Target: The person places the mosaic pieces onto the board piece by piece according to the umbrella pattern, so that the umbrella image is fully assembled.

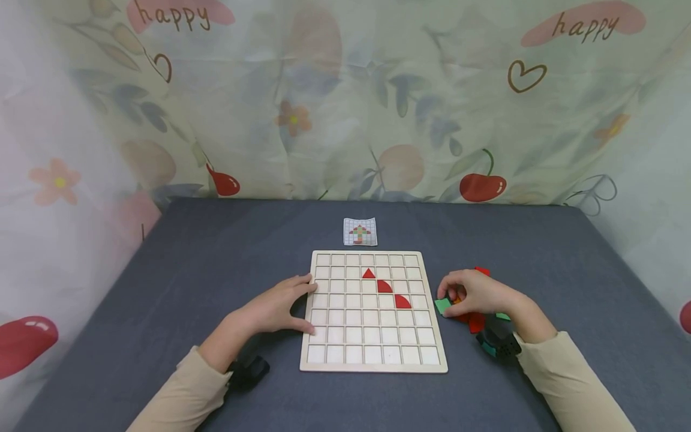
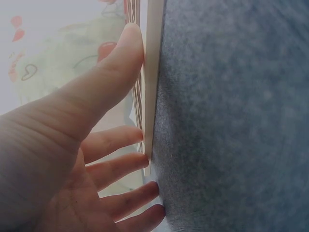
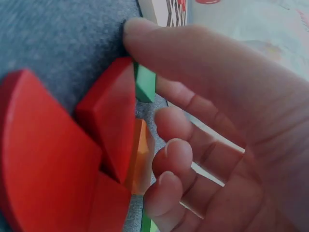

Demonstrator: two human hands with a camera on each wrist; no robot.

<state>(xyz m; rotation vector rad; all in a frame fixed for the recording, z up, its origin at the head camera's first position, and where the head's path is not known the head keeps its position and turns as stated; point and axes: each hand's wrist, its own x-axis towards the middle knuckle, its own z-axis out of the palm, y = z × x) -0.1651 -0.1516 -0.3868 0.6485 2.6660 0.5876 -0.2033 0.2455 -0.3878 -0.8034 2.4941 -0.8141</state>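
A pale wooden grid board (image 1: 372, 367) lies on the table, with a red triangle (image 1: 369, 273) and two red quarter-round pieces (image 1: 384, 286) in its cells. My left hand (image 1: 278, 306) rests along the board's left edge, thumb and fingers spread and nearly straight; in the left wrist view their tips touch the board's side (image 2: 153, 58). Right of the board, my right hand (image 1: 477, 292) has thumb and index finger at opposite sides of a green square piece (image 1: 443, 306), pinching it. The other fingers curl over an orange piece (image 3: 140, 157) and red pieces (image 3: 43, 154).
A small pattern card (image 1: 360, 232) with a coloured figure lies behind the board. More red pieces (image 1: 477, 323) and a green one (image 1: 503, 316) lie under and around the right hand. A printed curtain (image 1: 345, 150) hangs behind the dark table (image 1: 259, 231).
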